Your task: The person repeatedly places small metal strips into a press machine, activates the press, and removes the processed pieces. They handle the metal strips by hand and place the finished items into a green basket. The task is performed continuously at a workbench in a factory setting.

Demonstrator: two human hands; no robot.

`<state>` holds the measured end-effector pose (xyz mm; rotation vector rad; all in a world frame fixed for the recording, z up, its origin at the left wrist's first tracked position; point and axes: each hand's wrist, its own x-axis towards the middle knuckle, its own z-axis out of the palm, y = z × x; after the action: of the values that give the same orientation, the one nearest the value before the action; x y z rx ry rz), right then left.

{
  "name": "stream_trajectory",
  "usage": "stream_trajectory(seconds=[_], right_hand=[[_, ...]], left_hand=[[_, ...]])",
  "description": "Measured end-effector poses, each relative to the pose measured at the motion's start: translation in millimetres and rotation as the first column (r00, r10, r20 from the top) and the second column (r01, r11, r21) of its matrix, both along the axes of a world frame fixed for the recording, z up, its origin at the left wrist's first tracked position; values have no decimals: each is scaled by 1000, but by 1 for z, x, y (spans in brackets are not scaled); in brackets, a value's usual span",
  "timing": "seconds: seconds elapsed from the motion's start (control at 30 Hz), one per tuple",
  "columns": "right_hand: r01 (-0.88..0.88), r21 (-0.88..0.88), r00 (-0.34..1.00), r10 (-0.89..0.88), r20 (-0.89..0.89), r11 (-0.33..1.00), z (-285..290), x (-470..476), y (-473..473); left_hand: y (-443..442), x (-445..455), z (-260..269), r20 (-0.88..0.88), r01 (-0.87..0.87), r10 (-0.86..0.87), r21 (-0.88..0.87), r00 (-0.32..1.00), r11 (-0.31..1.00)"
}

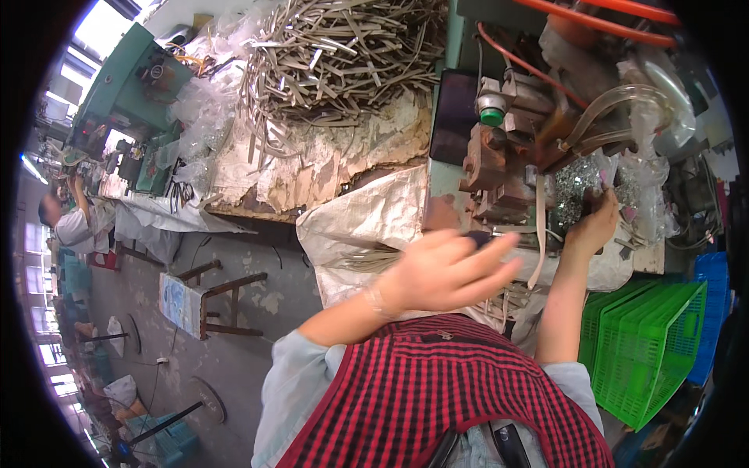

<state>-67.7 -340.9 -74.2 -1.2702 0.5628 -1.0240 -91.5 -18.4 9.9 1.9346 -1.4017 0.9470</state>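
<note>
My left hand [447,272] is blurred in front of the machine, its fingers spread toward the right; whether it holds something small cannot be told. My right hand [597,219] reaches to the machine's right side, beside a heap of small shiny metal pieces [570,193]; its fingertips are partly hidden. Between the hands a pale flat strip [540,234] hangs down from the metal head of the machine [497,164]. A green knob [491,116] sits above that head. More strips [374,258] lie on a whitish woven sheet [374,205] behind my left hand.
A large pile of flat strips [345,58] covers the back of the worn bench [327,175]. Green plastic crates [643,351] and a blue crate [711,327] stand at the right. A wooden stool [205,304] is on the floor at left. Another person [85,225] works at the far left.
</note>
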Motion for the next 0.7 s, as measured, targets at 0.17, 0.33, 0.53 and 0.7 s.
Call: stream_trajectory(seconds=[0.17, 0.33, 0.53, 0.7], right_hand=[[-60, -179, 998, 56, -28, 982, 0, -34, -11], [-226, -146, 974, 218, -70, 963, 13, -26, -22], [-162, -179, 979, 137, -148, 970, 9, -55, -29], [-179, -169, 965, 139, -220, 969, 21, -87, -14]], left_hand=[[168, 65, -3, -216, -684, 655, -103, 725, 723], [286, 132, -38, -1, -694, 816, 524, 578, 493], [278, 182, -119, -81, -720, 819, 433, 568, 542], [202, 165, -118, -85, -717, 761, 280, 643, 638]])
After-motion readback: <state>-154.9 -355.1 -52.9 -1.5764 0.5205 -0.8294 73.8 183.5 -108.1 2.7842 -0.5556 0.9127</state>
